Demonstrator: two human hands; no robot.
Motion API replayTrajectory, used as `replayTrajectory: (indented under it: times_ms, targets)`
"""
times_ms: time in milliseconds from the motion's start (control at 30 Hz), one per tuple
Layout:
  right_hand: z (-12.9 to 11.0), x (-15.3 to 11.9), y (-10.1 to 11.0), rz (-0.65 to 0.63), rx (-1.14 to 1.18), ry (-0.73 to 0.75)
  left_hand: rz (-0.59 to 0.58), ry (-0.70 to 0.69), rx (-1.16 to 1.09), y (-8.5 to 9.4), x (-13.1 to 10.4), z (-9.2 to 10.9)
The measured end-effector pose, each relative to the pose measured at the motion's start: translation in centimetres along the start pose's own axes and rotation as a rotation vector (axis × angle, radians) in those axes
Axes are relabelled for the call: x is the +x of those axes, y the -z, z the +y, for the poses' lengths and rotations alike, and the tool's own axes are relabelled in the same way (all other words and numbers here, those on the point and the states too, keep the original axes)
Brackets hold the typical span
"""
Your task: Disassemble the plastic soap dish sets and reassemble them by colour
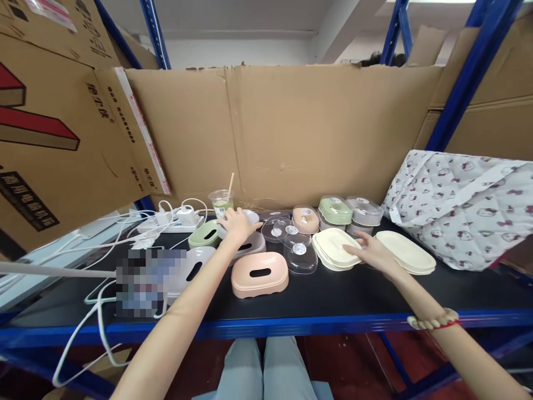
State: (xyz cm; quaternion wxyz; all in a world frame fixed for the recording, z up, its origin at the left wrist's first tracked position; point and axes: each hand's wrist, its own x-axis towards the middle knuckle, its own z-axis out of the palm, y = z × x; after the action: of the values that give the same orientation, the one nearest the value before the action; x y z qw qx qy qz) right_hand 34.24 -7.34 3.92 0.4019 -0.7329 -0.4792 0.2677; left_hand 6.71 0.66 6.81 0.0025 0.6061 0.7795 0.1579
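Note:
My left hand [238, 226] reaches over a pale lilac-grey oval piece [251, 215], its fingers and thumb around the edges. Beneath and beside that are more slotted oval pieces: a grey one [255, 244], a green one [204, 234] and a lilac one [199, 261]. A peach slotted piece [260, 282] sits nearer the front edge. My right hand [370, 250] pinches the right edge of a cream oval plate [335, 244], which lies on another cream one. To its right rest more cream ovals [406, 251].
Clear lids [298, 261] with round labels lie mid-table. Lidded boxes, including peach [306, 220], green [335, 211] and grey [365, 212], stand behind. A drink cup [220, 204], power strip [175, 225] and cables are at left. A patterned bag [462, 211] stands right; cardboard [291, 133] walls the back.

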Motion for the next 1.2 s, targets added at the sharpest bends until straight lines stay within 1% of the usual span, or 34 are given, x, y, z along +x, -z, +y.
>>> replayTrajectory:
  times_ms: [67, 167, 233, 333, 400, 500, 567, 600, 667, 733, 833, 900, 933, 967, 1100, 1133, 1200]
  targets:
    - [0.1, 0.4, 0.1, 0.023, -0.247, 0.091, -0.028, 0.0, 0.017, -0.6, 0.3, -0.2]
    - [-0.3, 1.1, 0.1, 0.043, -0.526, 0.217, -0.032, -0.016, 0.004, -1.0, 0.5, -0.5]
    - [-1.1, 1.8, -0.2, 0.113, -0.668, 0.297, -0.005, -0.026, -0.021, -0.9, 0.5, -0.5]
    - [-3.1, 3.3, -1.2, 0.265, -0.797, 0.403, 0.089, -0.053, -0.104, -0.4, 0.0, -0.3]
    - [-4.6, 4.4, -2.2, 0.309, -0.846, 0.401, 0.154, -0.108, -0.183, 0.0, -0.8, -0.1]
    - [-6.4, 5.8, -3.6, 0.261, -0.895, 0.294, 0.211, -0.241, -0.309, 0.5, -2.8, 0.1]
    - [-6.9, 6.2, -4.1, 0.233, -0.898, 0.256, 0.209, -0.334, -0.425, 0.8, -4.3, 0.1]
    - [-6.9, 6.3, -4.3, 0.232, -0.893, 0.257, 0.188, -0.377, -0.501, 0.9, -5.0, 0.0]
    - [-6.8, 6.2, -4.2, 0.238, -0.887, 0.272, 0.109, -0.442, -0.672, 1.1, -6.2, -0.2]
    - [-6.3, 6.1, -3.7, 0.251, -0.87, 0.293, 0.012, -0.464, -0.837, 1.3, -7.1, -0.3]
    - [-5.7, 5.8, -2.7, 0.304, -0.751, 0.375, -0.1, -0.415, -1.066, 1.4, -7.7, 0.2]
    - [-5.5, 5.7, -2.0, 0.345, -0.638, 0.435, -0.183, -0.356, -1.219, 1.3, -7.9, 0.9]
    - [-5.4, 5.5, -1.8, 0.359, -0.589, 0.461, -0.246, -0.321, -1.297, 1.1, -7.9, 1.4]
    - [-5.4, 5.3, -1.6, 0.371, -0.545, 0.487, -0.331, -0.286, -1.375, 0.9, -7.8, 1.9]
    - [-5.5, 3.7, -1.6, 0.412, -0.402, 0.638, -0.768, -0.11, -1.647, 0.0, -7.3, 4.6]
    - [-5.6, 3.0, -1.7, 0.424, -0.364, 0.69, -0.854, -0.047, -1.693, -0.1, -7.1, 5.2]
    - [-5.7, 1.4, -2.1, 0.451, -0.261, 0.825, -0.975, 0.071, -1.776, -0.4, -6.8, 6.3]
